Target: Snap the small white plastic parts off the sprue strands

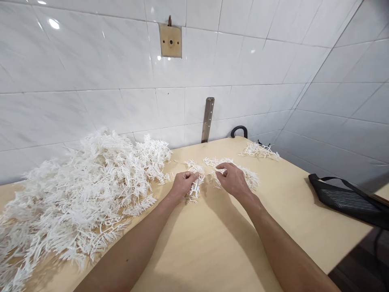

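Forearms (146, 239) are extending over the table (197, 251), left hand (181, 184) pinching white sprigs (195, 188), right hand (233, 179) hovering loosely spread, a large pile (100, 182) seemingly awaiting work, smaller clusters (252, 178) possibly finished.

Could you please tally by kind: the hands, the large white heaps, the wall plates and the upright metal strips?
Hands: 2 (left hand, right hand)
Large white heap: 1
Wall plate: 1
Upright metal strip: 1
Total: 5
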{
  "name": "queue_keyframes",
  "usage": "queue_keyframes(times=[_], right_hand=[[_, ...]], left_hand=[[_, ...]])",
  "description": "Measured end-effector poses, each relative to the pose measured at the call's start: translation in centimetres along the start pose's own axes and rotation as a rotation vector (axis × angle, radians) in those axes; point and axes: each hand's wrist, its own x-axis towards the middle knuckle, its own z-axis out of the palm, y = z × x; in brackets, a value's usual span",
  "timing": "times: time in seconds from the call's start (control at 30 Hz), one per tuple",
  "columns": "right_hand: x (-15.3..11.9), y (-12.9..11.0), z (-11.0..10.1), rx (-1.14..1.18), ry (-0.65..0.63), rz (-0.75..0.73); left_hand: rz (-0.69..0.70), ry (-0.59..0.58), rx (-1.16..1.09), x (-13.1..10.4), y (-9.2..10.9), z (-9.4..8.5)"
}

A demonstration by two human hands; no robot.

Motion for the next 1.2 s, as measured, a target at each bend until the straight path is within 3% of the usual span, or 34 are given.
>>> queue_keyframes(times=[0.13, 0.27, 0.57, 0.77, 0.9, 1.0, 1.2], right_hand=[[-0.9, -2.1, 0.4, 0.169, -0.065, -0.263], [-1.8, -3.0, 1.5, 0.151, -0.114, -0.345], [-1.6, -2.6, 2.2, 0.145, -0.119, -0.261], [-1.2, -2.5, 2.2, 0.210, -0.160, -0.052], [-1.2, -2.1, 2.2, 0.372, -0.292, 0.084], [-1.3, -2.2, 2.2, 0.411, -0.323, 0.089], [-1.4, -2.9, 2.1, 0.303, -0.250, 0.056]], left_hand=[[-0.053, 0.019, -0.110, 0.0, 0.3, 0.1], [-0.061, 0.024, -0.132, -0.1, 0.7, 0.1], [-0.052, -0.012, -0.169, -0.2, 0.7, 0.1], [-0.053, -0.118, -0.119, -0.3, 0.8, 0.0], [-0.073, -0.118, -0.121, -0.5, 1.0, -0.1], [-0.089, -0.104, -0.141, -0.5, 0.9, 0.0], [-0.097, -0.109, -0.178, -0.3, 0.5, 0.0]])
